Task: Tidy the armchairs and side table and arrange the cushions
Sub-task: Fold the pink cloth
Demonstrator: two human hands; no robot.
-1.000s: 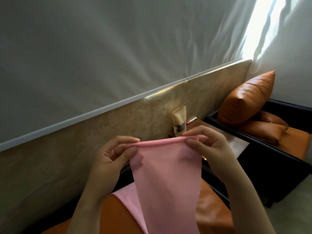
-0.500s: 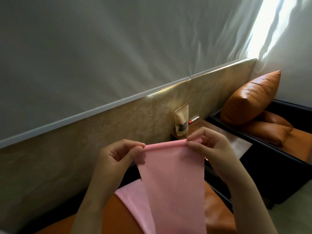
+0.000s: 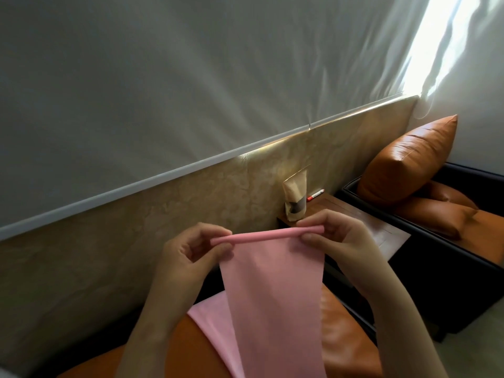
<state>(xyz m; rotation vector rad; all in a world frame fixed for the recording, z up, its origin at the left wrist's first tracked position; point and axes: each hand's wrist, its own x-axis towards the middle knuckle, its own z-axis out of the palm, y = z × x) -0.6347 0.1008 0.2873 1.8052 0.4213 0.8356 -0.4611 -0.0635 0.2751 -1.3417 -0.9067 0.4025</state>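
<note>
Pink cloth: rolled top edge pinched at both ends; left hand and right hand fingers curled tight on it, rest hanging.

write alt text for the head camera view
The left hand and right hand pinch the rolled top edge of a long pink cloth strip above an orange leather armchair seat. Behind are a wooden side table, a brown paper pouch and orange leather cushions.
</note>
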